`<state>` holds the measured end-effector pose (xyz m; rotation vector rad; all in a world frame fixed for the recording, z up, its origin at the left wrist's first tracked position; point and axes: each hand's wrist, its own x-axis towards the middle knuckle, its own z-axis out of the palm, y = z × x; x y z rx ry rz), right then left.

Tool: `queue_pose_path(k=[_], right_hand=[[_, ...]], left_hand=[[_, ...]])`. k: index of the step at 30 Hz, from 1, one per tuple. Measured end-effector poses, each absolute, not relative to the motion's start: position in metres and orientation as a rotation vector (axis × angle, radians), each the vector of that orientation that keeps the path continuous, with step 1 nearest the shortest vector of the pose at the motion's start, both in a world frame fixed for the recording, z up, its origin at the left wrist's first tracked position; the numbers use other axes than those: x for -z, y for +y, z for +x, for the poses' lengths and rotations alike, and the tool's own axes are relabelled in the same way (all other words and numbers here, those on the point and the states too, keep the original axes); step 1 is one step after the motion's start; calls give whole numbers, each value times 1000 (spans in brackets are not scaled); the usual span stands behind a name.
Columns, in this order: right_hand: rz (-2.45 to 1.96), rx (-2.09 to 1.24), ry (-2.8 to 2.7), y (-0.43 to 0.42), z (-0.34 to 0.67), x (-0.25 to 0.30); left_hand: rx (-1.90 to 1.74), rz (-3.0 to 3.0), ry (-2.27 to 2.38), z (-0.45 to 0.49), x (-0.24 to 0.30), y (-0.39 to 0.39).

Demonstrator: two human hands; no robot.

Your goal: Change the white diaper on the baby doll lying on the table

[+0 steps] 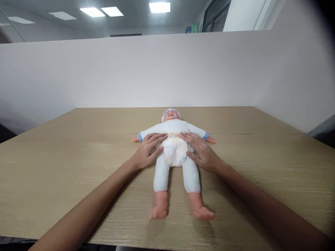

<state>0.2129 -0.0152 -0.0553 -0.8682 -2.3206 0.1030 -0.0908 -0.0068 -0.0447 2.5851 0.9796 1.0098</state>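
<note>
A baby doll (pixel 172 126) lies on its back on the wooden table, head away from me, arms spread and feet towards me. It wears a white suit with blue cuffs and a white printed headband. Around its hips sits a white diaper (pixel 176 153) with a colourful printed waistband. My left hand (pixel 149 150) rests on the diaper's left side, fingers stretched out near the waistband. On the opposite side, my right hand (pixel 201 149) lies with its fingers extended over the waistband's edge. The diaper's side tabs are hidden under my hands.
The wooden table (pixel 78 153) has a seam running across it behind the doll's arms. A white partition (pixel 157 73) rises along the far edge, with another at the right. Ceiling lights (pixel 159 7) show above it.
</note>
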Motion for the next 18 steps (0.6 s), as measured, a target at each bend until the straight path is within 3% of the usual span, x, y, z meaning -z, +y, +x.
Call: queue_pose_path(k=[11, 18], right_hand=[[-873, -160, -2321, -19, 213, 49], [-1019, -39, -2019, 0, 242, 63]], left_hand=[[-856, 2687, 997, -81, 44, -13], [-1165, 2485, 1393, -103, 61, 9]])
